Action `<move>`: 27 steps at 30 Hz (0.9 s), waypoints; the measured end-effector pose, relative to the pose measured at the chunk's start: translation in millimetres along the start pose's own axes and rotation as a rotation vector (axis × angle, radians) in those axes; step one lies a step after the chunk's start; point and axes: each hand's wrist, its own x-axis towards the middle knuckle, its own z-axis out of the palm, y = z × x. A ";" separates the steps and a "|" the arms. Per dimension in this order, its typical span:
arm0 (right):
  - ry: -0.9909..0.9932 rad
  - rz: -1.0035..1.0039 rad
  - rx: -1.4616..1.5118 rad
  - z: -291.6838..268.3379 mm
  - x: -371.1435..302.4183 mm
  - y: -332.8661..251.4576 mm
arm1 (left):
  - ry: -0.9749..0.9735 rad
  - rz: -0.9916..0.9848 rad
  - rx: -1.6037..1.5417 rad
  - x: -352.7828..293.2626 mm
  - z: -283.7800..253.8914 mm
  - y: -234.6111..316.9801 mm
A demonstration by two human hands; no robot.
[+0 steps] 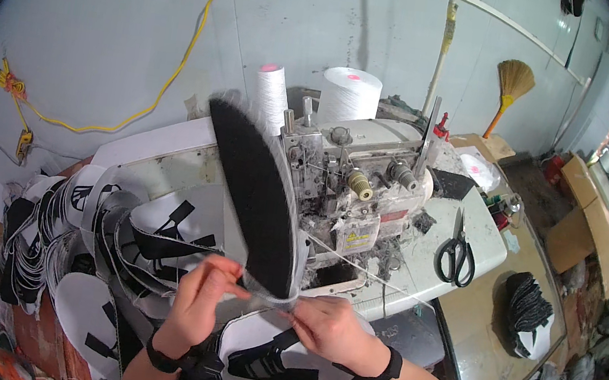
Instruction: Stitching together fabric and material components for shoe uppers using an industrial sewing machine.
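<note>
A long black sole-shaped shoe piece with a whitish rim stands tilted up in front of the sewing machine, slightly blurred. My right hand pinches its lower end, fingers closed. On the other side of that end, my left hand is closed too, thumb and fingertips at the edge. Below my hands, a white shoe piece with black stripes lies close to my body. More white and black shoe pieces are heaped to the left of the machine.
Black-handled scissors lie on the machine's right side. Behind it stand a thread cone and a large thread spool. A stack of black pieces rests on the right-hand table. A yellow cord hangs along the wall; a broom leans farther right.
</note>
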 end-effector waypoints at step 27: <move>0.153 0.086 -0.156 5.8 16.2 41.9 | -0.158 -0.688 0.210 7.3 -21.8 21.5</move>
